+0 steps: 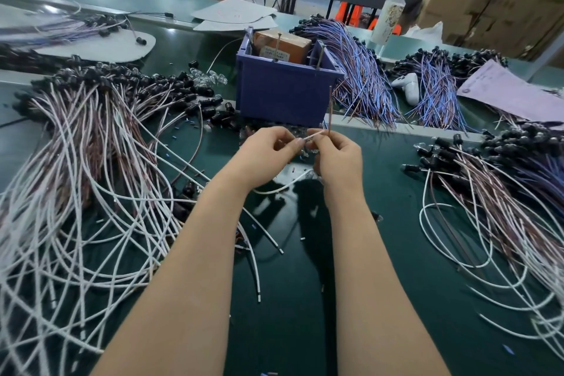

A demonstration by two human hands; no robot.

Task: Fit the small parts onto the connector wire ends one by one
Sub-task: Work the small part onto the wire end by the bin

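Note:
Both hands meet above the middle of the green table (381,223). My right hand (335,159) pinches a pair of wire ends: a white wire end (314,134) points left toward my left hand, and a brown wire end (330,107) stands straight up. The white wire's tail (283,188) loops down under my wrists. My left hand (268,152) has its fingertips curled at the white wire's tip; whatever small part it pinches is hidden by the fingers. Small clear parts (210,78) lie in a heap by the blue bin.
A blue bin (283,91) with a brown box stands just behind my hands. A big pile of white-brown wires with black connectors (91,137) fills the left, another pile (503,192) the right. Blue-purple wire bundles (363,76) lie behind, by a white controller (409,85) and bottle (389,14).

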